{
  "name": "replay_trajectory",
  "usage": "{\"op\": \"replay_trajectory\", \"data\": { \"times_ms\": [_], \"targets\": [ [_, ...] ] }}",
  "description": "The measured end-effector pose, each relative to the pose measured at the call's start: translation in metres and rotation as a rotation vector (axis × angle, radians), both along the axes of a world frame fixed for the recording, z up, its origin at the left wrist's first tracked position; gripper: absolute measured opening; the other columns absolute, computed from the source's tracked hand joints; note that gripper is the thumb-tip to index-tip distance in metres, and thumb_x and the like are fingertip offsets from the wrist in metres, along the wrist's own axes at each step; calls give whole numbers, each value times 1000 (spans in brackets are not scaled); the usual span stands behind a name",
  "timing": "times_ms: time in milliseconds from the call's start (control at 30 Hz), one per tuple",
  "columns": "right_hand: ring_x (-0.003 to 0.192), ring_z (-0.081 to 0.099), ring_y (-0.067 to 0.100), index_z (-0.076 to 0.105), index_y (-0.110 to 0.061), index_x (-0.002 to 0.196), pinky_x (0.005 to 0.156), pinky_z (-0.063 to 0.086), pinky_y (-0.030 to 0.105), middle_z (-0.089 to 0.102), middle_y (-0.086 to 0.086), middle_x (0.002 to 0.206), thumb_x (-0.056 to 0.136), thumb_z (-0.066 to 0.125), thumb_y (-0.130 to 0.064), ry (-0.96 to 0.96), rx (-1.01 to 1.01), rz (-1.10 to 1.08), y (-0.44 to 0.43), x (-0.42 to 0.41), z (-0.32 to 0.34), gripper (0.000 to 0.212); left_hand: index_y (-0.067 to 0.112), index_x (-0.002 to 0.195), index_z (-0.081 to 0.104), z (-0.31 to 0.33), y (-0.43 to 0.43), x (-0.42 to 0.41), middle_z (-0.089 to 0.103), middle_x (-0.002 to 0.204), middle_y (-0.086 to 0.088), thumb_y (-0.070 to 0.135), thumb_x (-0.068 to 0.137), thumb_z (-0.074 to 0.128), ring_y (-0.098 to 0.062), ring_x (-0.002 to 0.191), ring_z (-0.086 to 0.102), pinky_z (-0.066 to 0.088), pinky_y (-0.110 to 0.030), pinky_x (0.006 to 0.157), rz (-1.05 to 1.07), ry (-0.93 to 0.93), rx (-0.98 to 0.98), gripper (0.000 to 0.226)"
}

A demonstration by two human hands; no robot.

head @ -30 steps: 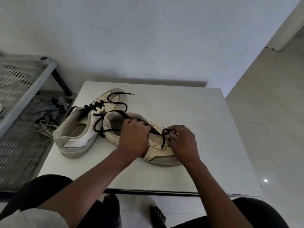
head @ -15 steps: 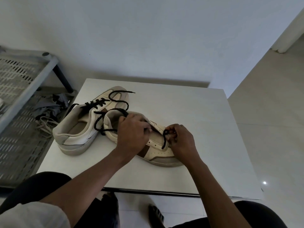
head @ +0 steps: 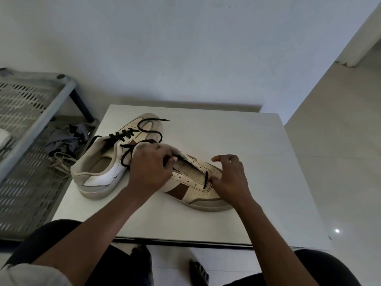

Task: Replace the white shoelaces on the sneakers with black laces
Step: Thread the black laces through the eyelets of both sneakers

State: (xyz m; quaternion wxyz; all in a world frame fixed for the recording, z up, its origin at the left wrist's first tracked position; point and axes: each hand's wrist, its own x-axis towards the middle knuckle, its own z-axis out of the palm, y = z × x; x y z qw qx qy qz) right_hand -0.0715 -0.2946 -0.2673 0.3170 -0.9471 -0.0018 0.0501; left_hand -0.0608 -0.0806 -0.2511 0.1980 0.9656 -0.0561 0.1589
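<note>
Two sneakers are sitting on one white table (head: 257,182), and two hands are working on the near sneaker (head: 195,193), which is lying on its side with its toe pointing right. The far sneaker (head: 99,174) is standing just behind and to the left of the near sneaker, touching it at the heel end. There are two dark laces. One black lace (head: 206,179) is crossing the lowest eyelets of the near sneaker. A second black lace (head: 144,125) is running through the far sneaker, with its loose end trailing over the toe.

The left hand (head: 150,168) is curling its fingers round the near sneaker's upper at the tongue opening and gripping it. A strand of lace is passing under this hand, but I cannot tell whether the fingers are pinching it. The right hand (head: 231,178) is resting on the near sneaker's toe with its fingers loosely bent and spread. Its forefinger is lifting clear, its thumb is lying beside the black lace, and it is holding nothing.

Well to the left of the near sneaker, a grey perforated rack (head: 31,124) is holding one tangle of white laces (head: 61,162) and a grey cloth (head: 64,141). A plain pale wall (head: 185,48) is rising behind the near sneaker, and pale floor (head: 340,141) is stretching away to its right.
</note>
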Motion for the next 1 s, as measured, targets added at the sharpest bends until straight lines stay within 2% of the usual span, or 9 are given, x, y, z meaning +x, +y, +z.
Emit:
{"op": "replay_trajectory", "data": {
  "times_ms": [100, 233, 467, 600, 667, 800, 833, 933, 1000],
  "targets": [
    [120, 39, 24, 51, -21, 130, 90, 34, 27, 53, 2, 128, 89, 58, -19, 17, -178, 47, 4, -3, 1, 42, 15, 73, 63, -10, -13, -11, 63, 71, -1, 44, 86, 42, -21, 65, 58, 44, -34, 66, -32, 54, 44, 39],
    [111, 42, 27, 50, -14, 121, 88, 36, 31, 55, 7, 118, 90, 52, -20, 98, -248, -26, 8, -10, 7, 32, 15, 72, 56, -20, -17, -13, 53, 69, 4, 45, 89, 47, -12, 58, 43, 38, -30, 60, -85, 25, -36, 35],
    [115, 47, 31, 39, -9, 122, 86, 42, 36, 48, 12, 123, 92, 50, -27, 333, -240, -163, 12, -45, 17, 37, 17, 77, 55, -17, -23, 7, 53, 77, 5, 45, 93, 40, -10, 69, 46, 34, -31, 76, -292, 11, -2, 35],
    [109, 56, 28, 41, -10, 118, 85, 46, 34, 56, 11, 119, 93, 50, -31, 472, -213, -133, 4, -60, 26, 34, 16, 80, 58, -9, -30, 6, 58, 89, 2, 46, 88, 42, -16, 87, 52, 38, -33, 78, -309, 31, 40, 35],
    [106, 57, 25, 45, -13, 118, 84, 47, 34, 58, 8, 116, 92, 53, -27, 389, -201, -94, 2, -59, 38, 30, 14, 86, 63, -6, -33, 0, 61, 103, -4, 48, 84, 41, -24, 104, 53, 43, -39, 79, -206, 60, 62, 40],
    [96, 58, 16, 56, -24, 116, 78, 50, 30, 59, -4, 109, 86, 60, -13, -79, -123, 22, 20, -38, 65, 32, 10, 119, 57, -3, -34, -11, 44, 134, -15, 39, 86, 56, -30, 121, 44, 46, -41, 92, -16, 196, -132, 44],
    [93, 60, 15, 59, -24, 114, 75, 51, 30, 60, -6, 107, 86, 60, -14, -86, -164, 82, 27, -30, 66, 30, 11, 125, 52, -1, -34, -12, 41, 135, -14, 35, 86, 61, -29, 119, 47, 47, -39, 91, 22, 264, -227, 47],
    [79, 58, 17, 65, -21, 101, 61, 44, 26, 58, -4, 106, 87, 62, -22, -63, -382, 212, 42, -16, 54, 15, 13, 122, 50, 5, -32, -13, 57, 115, -9, 25, 85, 67, -20, 94, 63, 56, -36, 77, 30, 365, -462, 43],
    [67, 53, 15, 65, -19, 90, 55, 36, 24, 55, -4, 105, 86, 64, -21, -76, -441, 199, 48, -15, 41, 5, 13, 123, 52, 6, -28, -12, 62, 106, -5, 20, 84, 67, -10, 81, 64, 57, -26, 69, 9, 369, -524, 42]
  ]
}}
